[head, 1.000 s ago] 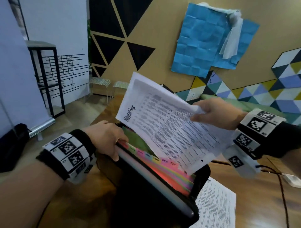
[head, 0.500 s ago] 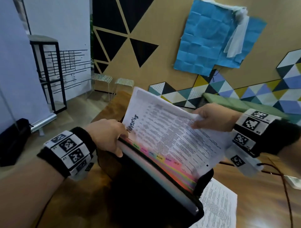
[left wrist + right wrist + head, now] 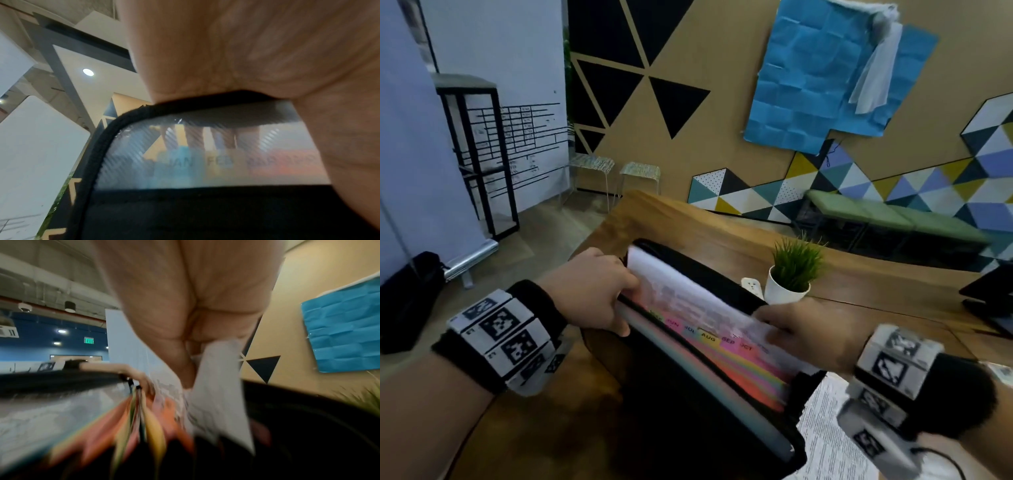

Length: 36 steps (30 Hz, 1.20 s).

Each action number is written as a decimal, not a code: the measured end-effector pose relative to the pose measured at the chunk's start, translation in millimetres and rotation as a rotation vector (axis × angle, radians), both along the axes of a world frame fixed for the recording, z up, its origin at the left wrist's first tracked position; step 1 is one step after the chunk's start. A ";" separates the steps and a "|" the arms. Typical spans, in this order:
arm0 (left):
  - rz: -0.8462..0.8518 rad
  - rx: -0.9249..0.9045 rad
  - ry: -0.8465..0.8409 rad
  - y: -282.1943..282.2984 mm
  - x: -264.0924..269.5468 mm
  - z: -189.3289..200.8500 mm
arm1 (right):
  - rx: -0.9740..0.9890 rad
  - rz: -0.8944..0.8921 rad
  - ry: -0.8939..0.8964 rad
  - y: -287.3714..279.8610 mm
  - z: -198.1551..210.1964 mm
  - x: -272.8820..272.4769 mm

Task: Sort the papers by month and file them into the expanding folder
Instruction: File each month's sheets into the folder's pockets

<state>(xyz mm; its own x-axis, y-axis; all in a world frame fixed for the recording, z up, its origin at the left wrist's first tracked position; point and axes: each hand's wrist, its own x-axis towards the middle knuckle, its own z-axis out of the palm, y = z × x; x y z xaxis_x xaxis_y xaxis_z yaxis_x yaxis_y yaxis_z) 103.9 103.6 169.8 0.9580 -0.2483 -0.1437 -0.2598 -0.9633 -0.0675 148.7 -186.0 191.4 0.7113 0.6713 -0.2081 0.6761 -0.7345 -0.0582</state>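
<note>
A black expanding folder stands open on the wooden table, its coloured month tabs showing JUN to OCT. My left hand grips the folder's front left edge; the left wrist view shows the clear front panel with JAN and FEB tabs behind it. My right hand pinches the right edge of a printed white sheet that sits deep in a rear pocket behind the OCT tab, blurred by motion. The right wrist view shows thumb and fingers on the paper above the coloured dividers.
Another printed sheet lies on the table right of the folder. A small potted plant and a white power strip stand behind it. A dark laptop sits at the far right, with a cable nearby.
The sheet, held high above the folder a second ago, has dropped down into a rear pocket with my right hand following it. My left hand stays on the folder's edge.
</note>
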 end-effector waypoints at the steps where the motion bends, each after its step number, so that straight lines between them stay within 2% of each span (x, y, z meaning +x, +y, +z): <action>1: -0.029 0.003 0.015 -3.9 -2.7 0.6 | 0.020 -0.002 0.001 -2.0 -5.6 -4.2; 4: -0.164 0.074 -0.010 -25.2 -13.0 -0.7 | 0.004 0.053 0.059 3.6 -29.8 -4.5; 7: -0.174 0.135 -0.105 -41.1 -18.8 -5.7 | -0.174 0.087 0.087 15.9 -42.1 -3.4; 9: -0.159 0.107 -0.104 -45.6 -21.9 -6.9 | -0.238 0.097 0.088 18.8 -39.5 -1.7; 12: -0.183 0.022 -0.042 -46.4 -27.5 -6.4 | -0.228 0.092 0.072 20.3 -34.2 4.6; 17: -0.185 -0.045 0.000 -55.4 -27.8 -3.8 | -0.254 0.093 0.225 28.9 -45.6 -6.1; 19: -0.113 -0.094 0.053 -56.7 -27.1 -1.6 | -0.094 0.072 0.281 20.8 -34.5 -6.0; 20: -0.095 -0.104 0.070 -57.1 -26.0 -1.2 | 0.103 -0.013 0.343 11.4 -26.4 -3.2; 21: -0.092 -0.091 0.076 -57.1 -24.5 -0.9 | 0.365 -0.139 0.419 0.2 -14.1 -3.7; 23: -0.084 -0.046 0.086 -56.6 -21.4 -2.0 | 0.881 -0.385 0.422 -35.8 2.5 -0.3; 25: -0.053 -0.041 0.117 -58.4 -18.3 -1.5 | 1.090 -0.648 0.356 -81.8 -6.8 9.4; 26: -0.036 -0.048 0.147 -59.2 -16.1 -1.0 | 1.058 -0.783 0.342 -107.1 -23.5 17.1; 27: -0.019 -0.062 0.177 -59.4 -13.6 -0.4 | 0.933 -0.900 0.361 -129.2 -45.1 19.0; 29: -0.006 -0.081 0.216 -59.7 -8.8 0.6 | 0.424 -1.103 0.361 -169.3 -104.1 21.3; 30: -0.008 -0.079 0.227 -59.7 -5.8 0.6 | 0.229 -1.133 0.369 -188.3 -137.8 20.3; 31: -0.010 -0.073 0.240 -60.0 -3.3 0.7 | 0.148 -1.202 0.392 -209.4 -178.9 18.3; 33: -0.012 -0.055 0.268 -61.9 2.0 0.9 | 0.024 -1.319 0.466 -218.0 -213.0 -0.3; 36: 0.019 -0.050 0.329 -64.5 10.9 0.7 | -0.099 -1.340 0.547 -233.1 -262.6 -15.4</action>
